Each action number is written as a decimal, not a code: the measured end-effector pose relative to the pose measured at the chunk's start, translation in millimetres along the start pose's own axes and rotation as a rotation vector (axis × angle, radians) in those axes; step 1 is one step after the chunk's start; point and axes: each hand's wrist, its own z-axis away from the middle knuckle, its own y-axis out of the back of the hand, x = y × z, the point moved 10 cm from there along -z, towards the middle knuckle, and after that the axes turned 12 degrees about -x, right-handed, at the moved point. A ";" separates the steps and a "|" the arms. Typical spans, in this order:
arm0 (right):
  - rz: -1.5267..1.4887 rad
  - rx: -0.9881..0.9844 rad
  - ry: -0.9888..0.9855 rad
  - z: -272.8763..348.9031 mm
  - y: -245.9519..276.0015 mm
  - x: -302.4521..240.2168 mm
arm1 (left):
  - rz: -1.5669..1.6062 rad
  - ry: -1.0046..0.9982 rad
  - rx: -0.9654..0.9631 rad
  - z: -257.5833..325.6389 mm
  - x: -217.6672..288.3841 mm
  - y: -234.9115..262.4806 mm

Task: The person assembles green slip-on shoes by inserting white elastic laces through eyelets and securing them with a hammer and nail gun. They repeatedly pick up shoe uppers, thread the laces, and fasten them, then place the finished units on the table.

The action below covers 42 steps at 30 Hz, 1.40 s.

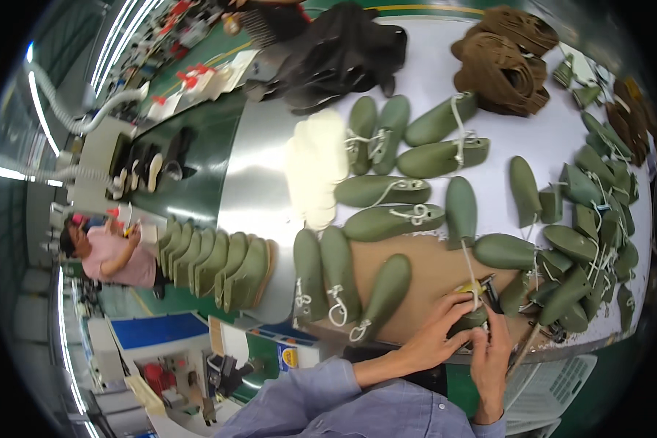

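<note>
At the table's near edge, my left hand (pixel 439 330) and my right hand (pixel 492 356) close together around a small dark green shoe last (pixel 474 318). My fingers hide much of it. A white cord (pixel 469 264) runs from my left fingers up toward another green last (pixel 461 208) lying just beyond. Right above my fingers lies a tool with yellow and black parts (pixel 490 287); its kind is unclear. More lasts surround my hands: one with a looped cord (pixel 384 293) to the left, another (pixel 504 251) to the right.
Many corded lasts are heaped at the right (pixel 598 219). Cream insole-shaped sheets (pixel 315 168), black material (pixel 336 55) and brown material (pixel 505 66) lie farther back. A row of lasts (pixel 215 264) stands at left, near a person in pink (pixel 117 252). A white crate (pixel 551 387) sits below the edge.
</note>
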 end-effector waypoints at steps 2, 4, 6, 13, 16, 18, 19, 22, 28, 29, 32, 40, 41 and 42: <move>0.017 0.030 0.016 -2.3 -8.6 -0.3 | -0.028 -0.050 -0.040 12.5 -6.8 6.6; 0.045 0.041 0.002 -5.3 -22.7 13.3 | 0.013 0.064 -0.069 30.2 -23.8 11.0; 0.064 0.045 -0.030 -16.8 -48.7 48.0 | -0.030 0.168 -0.073 45.1 -35.3 14.3; -0.616 0.088 -0.210 -18.8 -99.4 106.6 | -1.105 0.442 -0.069 89.6 -129.8 56.9; -0.132 0.097 0.134 -25.3 -70.1 -21.9 | -1.179 0.453 0.002 99.0 -142.6 84.7; 0.009 0.038 0.301 -13.7 -75.9 -70.6 | -1.030 0.524 0.096 116.6 -147.9 118.5; -0.043 -0.039 0.289 -10.6 -79.4 -91.3 | -1.068 0.520 0.090 126.7 -149.7 131.8; -0.217 -0.226 0.205 2.4 -73.8 -100.7 | -1.364 0.533 0.058 149.9 -141.4 160.2; -0.386 -0.328 0.294 3.3 -72.1 -127.3 | -0.533 -0.004 -0.031 56.0 -24.0 98.6; -0.381 -0.322 0.349 3.5 -70.3 -136.6 | -0.433 0.018 -0.060 44.0 -31.6 81.4; -0.435 -0.344 0.344 10.5 -71.8 -129.2 | -0.505 -0.037 -0.012 47.5 -54.2 44.6; -0.628 -0.587 0.455 39.1 -136.2 -168.7 | -0.432 -0.092 0.060 120.0 -98.9 38.7; -0.645 -0.600 0.511 41.2 -139.4 -179.6 | -0.276 -0.068 0.104 126.5 -106.8 33.9; -0.661 -0.610 0.568 45.1 -143.3 -188.6 | -0.322 -0.049 0.137 132.3 -111.6 30.9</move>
